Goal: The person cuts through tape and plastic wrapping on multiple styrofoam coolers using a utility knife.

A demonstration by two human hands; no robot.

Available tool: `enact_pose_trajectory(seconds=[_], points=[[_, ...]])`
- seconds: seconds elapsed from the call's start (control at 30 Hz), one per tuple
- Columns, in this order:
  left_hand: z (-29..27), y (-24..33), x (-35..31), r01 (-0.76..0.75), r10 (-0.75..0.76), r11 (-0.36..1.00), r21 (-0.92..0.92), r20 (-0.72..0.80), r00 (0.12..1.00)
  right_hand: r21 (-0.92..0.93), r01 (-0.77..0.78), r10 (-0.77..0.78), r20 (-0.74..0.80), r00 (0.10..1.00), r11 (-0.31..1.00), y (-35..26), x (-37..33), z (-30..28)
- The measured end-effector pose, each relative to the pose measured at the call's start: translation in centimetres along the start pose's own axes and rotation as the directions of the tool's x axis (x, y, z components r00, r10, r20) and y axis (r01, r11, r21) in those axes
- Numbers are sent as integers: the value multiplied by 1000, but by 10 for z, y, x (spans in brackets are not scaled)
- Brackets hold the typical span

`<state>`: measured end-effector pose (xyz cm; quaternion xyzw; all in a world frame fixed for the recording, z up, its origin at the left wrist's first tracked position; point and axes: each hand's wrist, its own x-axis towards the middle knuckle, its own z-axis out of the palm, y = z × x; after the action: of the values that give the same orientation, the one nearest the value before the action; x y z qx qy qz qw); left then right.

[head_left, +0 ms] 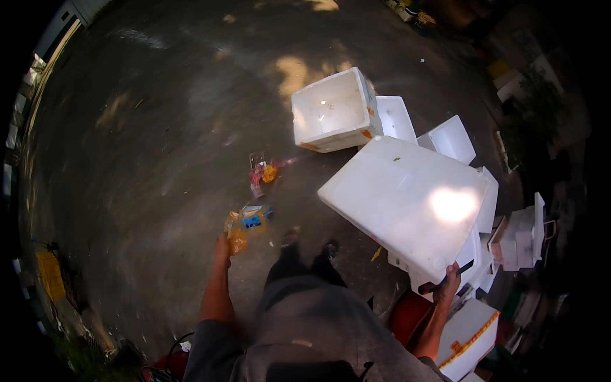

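My left hand (223, 248) is closed on a crumpled bundle of plastic wrappers (237, 240), clear and orange with a blue patch, held out over the ground. My right hand (449, 284) is wrapped round a slim dark-handled tool (429, 288); its exact kind is hard to make out. The same hand is at the near corner of a large white foam box (401, 191), whose broad flat face is turned up; whether the fingers also grip it I cannot tell. Beyond it, an open foam box (334, 114) with orange tape shows its hollow inside.
More white foam boxes (452, 140) are piled to the right, one with orange tape (468, 337) near my right forearm. Pink and orange plastic scraps (264, 173) lie on the grey ground ahead. A red rounded object (407, 315) is beside my right leg; a yellow crate (49, 275) stands far left.
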<state>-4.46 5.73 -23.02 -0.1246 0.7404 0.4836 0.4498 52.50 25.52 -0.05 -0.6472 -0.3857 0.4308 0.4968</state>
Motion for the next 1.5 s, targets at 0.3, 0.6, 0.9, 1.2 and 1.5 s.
enact_pose_trajectory(seconds=[0.3,0.6,0.9,1.2,1.5], points=[[-66,48,74,-246,600,640,728,-273,752,-86,-83,75,-91,993,993,-2,-46,-14],[9,49,107,-319,256,810,492,193,947,-14,-146,146,-20,989,989,3,-66,9],[214,48,11,-190,-155,755,628,452,878,-59,-290,291,0,957,955,80,-72,-35],[302,-26,34,-166,-179,727,667,416,892,93,-301,290,115,950,949,78,-34,-118],[442,17,-80,-370,-30,661,653,516,856,269,-255,281,-62,958,929,103,-10,-194]])
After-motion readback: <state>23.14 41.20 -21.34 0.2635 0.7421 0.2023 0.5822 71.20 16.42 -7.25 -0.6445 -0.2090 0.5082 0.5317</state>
